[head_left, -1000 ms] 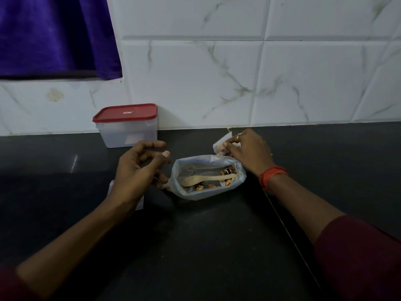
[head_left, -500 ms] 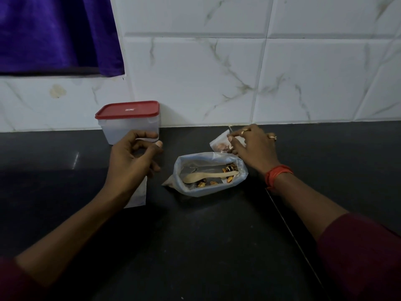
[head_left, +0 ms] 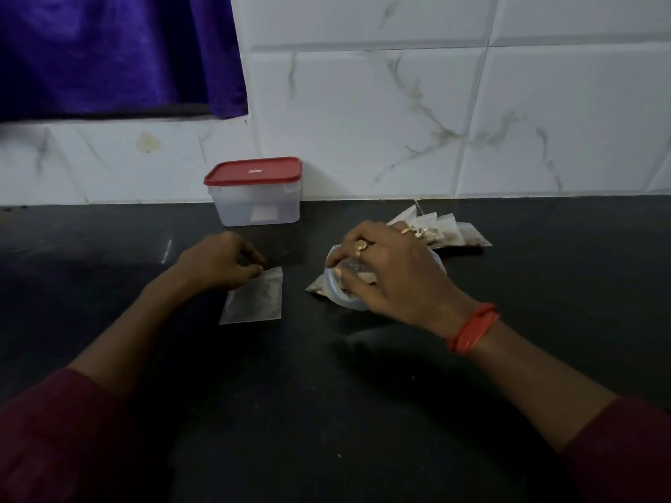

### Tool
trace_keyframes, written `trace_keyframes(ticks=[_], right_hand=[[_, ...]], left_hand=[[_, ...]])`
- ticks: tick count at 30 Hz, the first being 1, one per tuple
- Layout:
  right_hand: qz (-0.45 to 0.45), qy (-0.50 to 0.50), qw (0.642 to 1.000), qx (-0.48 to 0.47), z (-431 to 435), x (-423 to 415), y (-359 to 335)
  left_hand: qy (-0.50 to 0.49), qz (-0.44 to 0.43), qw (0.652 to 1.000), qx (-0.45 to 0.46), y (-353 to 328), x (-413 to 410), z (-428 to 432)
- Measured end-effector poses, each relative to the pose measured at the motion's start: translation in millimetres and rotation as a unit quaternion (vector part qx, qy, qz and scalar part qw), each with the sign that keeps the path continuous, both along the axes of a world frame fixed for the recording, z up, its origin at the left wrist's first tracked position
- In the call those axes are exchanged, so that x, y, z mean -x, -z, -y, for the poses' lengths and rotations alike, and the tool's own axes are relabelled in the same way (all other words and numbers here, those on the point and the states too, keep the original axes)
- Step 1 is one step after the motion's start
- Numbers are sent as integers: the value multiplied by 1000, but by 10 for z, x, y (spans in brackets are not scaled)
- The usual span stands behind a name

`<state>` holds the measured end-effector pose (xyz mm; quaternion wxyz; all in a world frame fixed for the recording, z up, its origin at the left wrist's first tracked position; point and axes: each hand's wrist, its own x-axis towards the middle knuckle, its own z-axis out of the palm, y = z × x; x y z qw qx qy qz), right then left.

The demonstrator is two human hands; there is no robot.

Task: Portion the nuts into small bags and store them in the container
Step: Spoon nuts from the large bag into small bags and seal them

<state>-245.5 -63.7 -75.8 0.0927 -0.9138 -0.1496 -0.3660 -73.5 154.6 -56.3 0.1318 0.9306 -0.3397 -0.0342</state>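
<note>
Nut bag (head_left: pixel 336 294) at mid counter (head_left: pixel 326 393), mouth covered by the right hand (head_left: pixel 392 281), fingers curled, grip unclear. Left hand (head_left: pixel 221 263), palm down, pinches a top corner of the flat small bag (head_left: pixel 254 299).

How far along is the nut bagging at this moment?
Done: several filled small bags lie by the wall. In hand: the left hand pinches an empty small bag; the right hand is at the large nut bag. Left: fill this one, then store all in the container, whose red lid is on.
</note>
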Motion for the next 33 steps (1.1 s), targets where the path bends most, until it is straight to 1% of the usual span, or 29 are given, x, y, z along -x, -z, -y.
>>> trace_keyframes(ticks=[2, 5, 9, 11, 12, 14, 15, 17, 19, 20, 21, 23, 25, 28, 30, 33], right_hand=[[-25, -28, 999, 14, -51, 11, 47], [-55, -39, 997, 31, -39, 0, 95], [-42, -34, 998, 10, 16, 2, 131], [-37, -27, 999, -13, 20, 0, 131], [-34, -22, 999, -24, 15, 2, 129], [-21, -11, 999, -48, 0, 10, 110], [-12, -5, 998, -62, -6, 15, 96], [3, 4, 995, -95, -20, 20, 65], [13, 3, 990, -141, -24, 23, 38], [19, 2, 986, -163, -24, 24, 27], [24, 3, 983, -181, -22, 23, 18], [27, 5, 978, -206, -20, 20, 13], [19, 2, 975, -224, -23, 17, 19], [2, -2, 970, -242, -34, 22, 28], [0, -5, 967, -255, -45, 38, 21], [2, -3, 971, -240, -67, 47, 27]], left_hand=[[7, -12, 1000, -25, 16, -20, -14], [5, -9, 1000, -28, 23, -6, -8], [-18, 30, 999, -3, 3, 28, -24], [-44, 74, 995, 47, 23, 33, -30], [-55, 101, 989, 89, 25, 45, -28], [-62, 136, 967, 205, 3, 84, -9], [-53, 133, 953, 268, -19, 113, 7], [-23, 80, 921, 381, -79, 220, 67], [0, -21, 886, 463, -109, 384, 162], [9, -71, 871, 486, -107, 475, 221], [17, -112, 861, 496, -93, 555, 273], [41, -166, 852, 494, -41, 667, 352], [68, -206, 847, 486, 9, 733, 399], [89, -262, 827, 490, 65, 774, 444], [85, -266, 820, 500, 87, 774, 460], [68, -240, 823, 510, 121, 791, 473]])
